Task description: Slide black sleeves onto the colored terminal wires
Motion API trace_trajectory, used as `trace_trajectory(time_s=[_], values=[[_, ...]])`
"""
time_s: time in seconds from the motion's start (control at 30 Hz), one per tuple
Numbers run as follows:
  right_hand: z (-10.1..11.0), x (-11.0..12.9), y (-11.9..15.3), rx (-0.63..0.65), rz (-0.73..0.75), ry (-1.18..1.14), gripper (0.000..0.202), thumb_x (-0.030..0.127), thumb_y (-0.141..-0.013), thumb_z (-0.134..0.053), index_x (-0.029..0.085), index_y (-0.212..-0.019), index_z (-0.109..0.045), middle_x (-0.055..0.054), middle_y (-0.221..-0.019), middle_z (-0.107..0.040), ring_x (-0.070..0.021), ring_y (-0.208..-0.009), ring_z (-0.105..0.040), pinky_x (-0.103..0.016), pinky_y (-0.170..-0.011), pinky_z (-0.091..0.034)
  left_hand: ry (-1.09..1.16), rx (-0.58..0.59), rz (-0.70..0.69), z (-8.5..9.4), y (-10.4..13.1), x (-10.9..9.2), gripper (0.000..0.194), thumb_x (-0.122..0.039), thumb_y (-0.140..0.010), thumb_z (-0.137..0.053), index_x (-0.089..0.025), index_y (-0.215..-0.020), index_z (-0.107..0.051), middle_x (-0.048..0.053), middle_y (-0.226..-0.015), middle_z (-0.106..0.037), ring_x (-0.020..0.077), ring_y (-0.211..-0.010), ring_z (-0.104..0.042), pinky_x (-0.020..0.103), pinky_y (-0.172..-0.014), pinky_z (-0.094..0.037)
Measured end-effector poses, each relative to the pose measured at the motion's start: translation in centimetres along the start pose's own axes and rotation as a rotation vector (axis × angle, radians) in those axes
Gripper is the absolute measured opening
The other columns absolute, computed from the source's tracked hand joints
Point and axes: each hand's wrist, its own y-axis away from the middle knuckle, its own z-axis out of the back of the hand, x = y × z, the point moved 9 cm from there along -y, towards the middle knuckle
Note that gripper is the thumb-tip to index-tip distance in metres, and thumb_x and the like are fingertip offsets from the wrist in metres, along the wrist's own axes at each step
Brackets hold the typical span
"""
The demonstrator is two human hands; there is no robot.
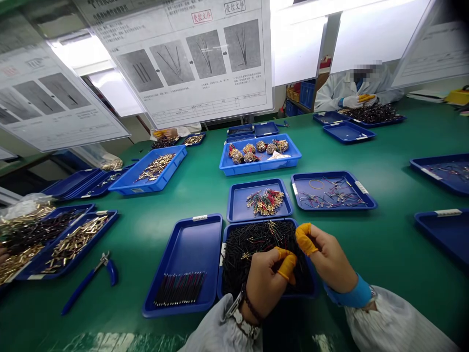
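My left hand (266, 278), with orange finger cots on its fingertips, is closed in a pinch above a blue tray (315, 286) of short black tubes (234, 256). My right hand (331, 256) also pinches, with orange cots on, over that tray's right edge. Whatever is between the fingers of either hand is too small or hidden to make out. Thin wires with gold ends (273, 230) lie on top of the black tubes. Left of my hands, a blue tray (194, 239) holds a row of black-sleeved pieces (179, 288) with silvery ends.
Behind stand a tray of coloured wires (266, 200), a tray of scattered wires (330, 193) and a blue bin (262, 168) of bundles. Blue-handled cutters (91, 281) lie left, near trays of brass parts (75, 239). Document sheets (205, 98) hang overhead. A co-worker (351, 93) sits across.
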Motion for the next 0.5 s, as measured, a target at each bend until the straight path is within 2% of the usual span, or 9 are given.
trace_trajectory(time_s=[0.13,0.27,0.3,0.33,0.43,0.5], values=[[1.7,-0.9,0.1,-0.152,0.008,0.119,0.014,0.032,-0.085,-0.049,0.019,-0.081,-0.053,-0.001,-0.070,-0.053,-0.0156,-0.062,-0.049,-0.027,-0.058,-0.042,-0.161,-0.037,-0.061,0.3,-0.1,-0.8,0.031,-0.028,-0.087,-0.048,-0.015,-0.060,-0.058,0.000,-0.051,-0.059,0.0094,-0.047,-0.052,0.019,-0.048,-0.035],[6.1,-2.7,0.3,-0.424,-0.046,0.004,0.013,0.031,-0.084,-0.049,0.022,-0.075,-0.049,0.002,-0.062,-0.047,-0.0141,-0.055,-0.044,-0.026,-0.053,-0.039,-0.233,-0.028,-0.066,0.3,0.3,-0.3,0.038,-0.026,-0.087,-0.048,-0.016,-0.051,-0.047,-0.001,-0.048,-0.056,0.0080,-0.044,-0.049,0.018,-0.045,-0.030],[6.3,-2.9,0.1,-0.410,-0.060,-0.038,0.012,0.032,-0.083,-0.051,0.022,-0.076,-0.050,0.002,-0.061,-0.047,-0.0139,-0.055,-0.044,-0.026,-0.052,-0.039,-0.227,-0.013,-0.058,0.2,0.4,0.0,0.038,-0.026,-0.087,-0.048,-0.016,-0.051,-0.046,-0.001,-0.047,-0.056,0.0078,-0.043,-0.049,0.018,-0.045,-0.030],[5.9,-3.0,-0.2,-0.334,-0.074,-0.069,0.011,0.032,-0.082,-0.052,0.022,-0.079,-0.052,0.002,-0.063,-0.048,-0.0141,-0.056,-0.046,-0.025,-0.053,-0.040,-0.229,-0.006,-0.058,0.2,0.5,0.2,0.037,-0.026,-0.088,-0.047,-0.016,-0.051,-0.047,-0.001,-0.047,-0.056,0.0079,-0.044,-0.049,0.019,-0.045,-0.029],[2.9,-2.5,-0.6,-0.083,-0.115,-0.118,0.015,0.035,-0.078,-0.059,0.021,-0.083,-0.055,-0.001,-0.071,-0.056,-0.0163,-0.066,-0.054,-0.026,-0.058,-0.045,-0.292,-0.022,-0.091,0.3,0.7,0.1,0.036,-0.026,-0.087,-0.047,-0.017,-0.053,-0.047,-0.001,-0.049,-0.055,0.0083,-0.045,-0.048,0.020,-0.046,-0.028],[0.8,-1.8,-0.5,0.026,-0.132,-0.128,0.017,0.035,-0.077,-0.061,0.020,-0.084,-0.055,-0.001,-0.073,-0.057,-0.0166,-0.069,-0.056,-0.026,-0.061,-0.046,-0.346,-0.028,-0.110,0.3,0.7,-0.1,0.035,-0.026,-0.087,-0.048,-0.017,-0.053,-0.045,-0.002,-0.048,-0.053,0.0085,-0.045,-0.047,0.020,-0.047,-0.027]])
